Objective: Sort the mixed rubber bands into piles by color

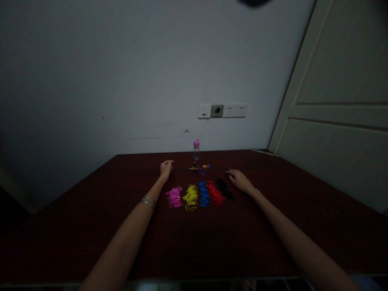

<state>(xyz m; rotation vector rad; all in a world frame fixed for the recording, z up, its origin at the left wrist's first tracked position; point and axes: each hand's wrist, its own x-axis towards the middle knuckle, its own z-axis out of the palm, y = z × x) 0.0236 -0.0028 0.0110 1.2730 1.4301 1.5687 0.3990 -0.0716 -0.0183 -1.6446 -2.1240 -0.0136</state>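
My left hand [166, 168] rests on the dark red table, loosely curled with a finger pointing right and nothing visible in it. Nearest to it is a pile of pink rubber bands [174, 197]. On the other side, my right hand [240, 180] lies with its fingers stretched out, beside a pile of black bands [223, 188]. Between the two end piles are yellow bands [190, 195], blue bands [203, 194] and red bands [215, 193]. Farther back lies a small mixed-colour heap [203, 169], in front of a clear bottle [197, 152] with a pink top.
The table [194, 242] meets a pale wall [151, 72] at its back edge. Socket plates [235, 111] are set in the wall above the bottle. A panelled door [339, 105] stands at the right. The scene is dim.
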